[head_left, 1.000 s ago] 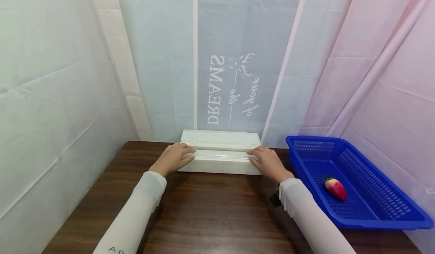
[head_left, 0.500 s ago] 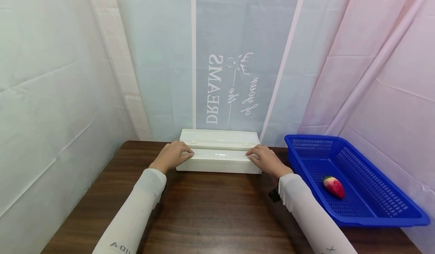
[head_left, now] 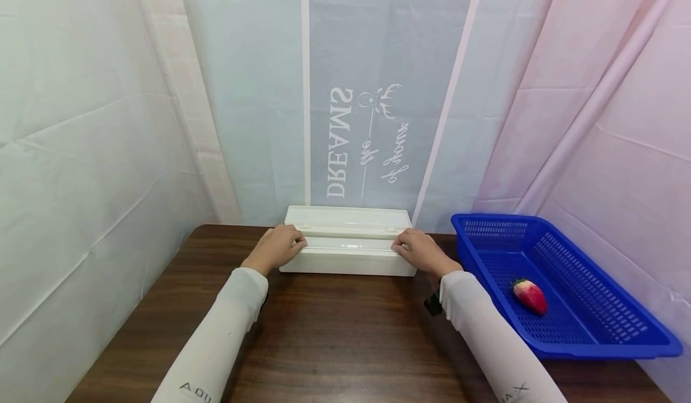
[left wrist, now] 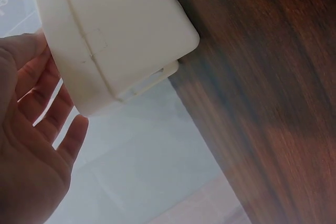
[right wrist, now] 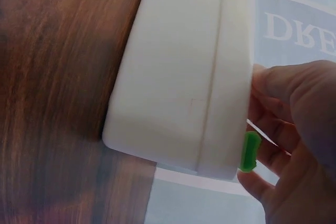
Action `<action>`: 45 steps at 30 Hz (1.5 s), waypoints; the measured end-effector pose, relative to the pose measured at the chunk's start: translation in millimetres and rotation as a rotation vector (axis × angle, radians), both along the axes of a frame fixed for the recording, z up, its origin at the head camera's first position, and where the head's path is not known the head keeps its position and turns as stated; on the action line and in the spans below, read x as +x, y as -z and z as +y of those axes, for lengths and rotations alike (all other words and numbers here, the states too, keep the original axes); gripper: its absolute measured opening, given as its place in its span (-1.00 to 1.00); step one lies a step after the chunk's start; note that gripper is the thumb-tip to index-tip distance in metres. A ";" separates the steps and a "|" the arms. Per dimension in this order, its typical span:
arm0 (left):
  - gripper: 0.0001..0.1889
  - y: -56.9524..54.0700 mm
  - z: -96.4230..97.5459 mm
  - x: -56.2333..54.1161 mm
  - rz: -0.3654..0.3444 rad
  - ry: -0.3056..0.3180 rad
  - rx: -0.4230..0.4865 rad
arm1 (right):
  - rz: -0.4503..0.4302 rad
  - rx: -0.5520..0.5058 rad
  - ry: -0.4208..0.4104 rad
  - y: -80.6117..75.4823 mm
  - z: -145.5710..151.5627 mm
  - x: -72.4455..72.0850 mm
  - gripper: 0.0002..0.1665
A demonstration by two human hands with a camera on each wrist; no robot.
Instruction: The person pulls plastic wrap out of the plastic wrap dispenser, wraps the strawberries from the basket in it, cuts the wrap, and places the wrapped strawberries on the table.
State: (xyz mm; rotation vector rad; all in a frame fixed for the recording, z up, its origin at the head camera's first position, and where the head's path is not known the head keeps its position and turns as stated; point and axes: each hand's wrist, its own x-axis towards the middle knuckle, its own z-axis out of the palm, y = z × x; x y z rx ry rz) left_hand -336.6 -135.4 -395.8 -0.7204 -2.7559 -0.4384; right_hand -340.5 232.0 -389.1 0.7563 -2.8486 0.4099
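A long white cling film dispenser (head_left: pixel 348 264) lies across the far part of the table, its lid (head_left: pixel 348 216) raised at the back. Shiny clear cling film (head_left: pixel 353 246) shows along its top. My left hand (head_left: pixel 275 248) is at the left end, thumb and fingertips together, pinching the film at the front edge. At the other end my right hand (head_left: pixel 423 252) pinches in the same way. The film between the fingertips is barely visible. In the right wrist view a green slider (right wrist: pixel 251 151) sticks out by the right fingers.
A blue plastic basket (head_left: pixel 594 350) stands on the right of the brown table (head_left: pixel 345 343), holding a red and white strawberry (head_left: pixel 530 296). Behind the dispenser hangs a printed curtain (head_left: pixel 259 121). White cloth walls (head_left: pixel 97 151) close in both sides.
The thumb and fingers of each hand have come together from a spread pose into a pinch. The dispenser stays in place; the head view has shifted slightly.
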 end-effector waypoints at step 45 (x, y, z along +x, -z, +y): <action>-0.81 -0.2 -3.4 5.1 -0.069 0.067 0.321 | -0.092 -0.297 -0.060 -0.4 3.6 9.3 -0.90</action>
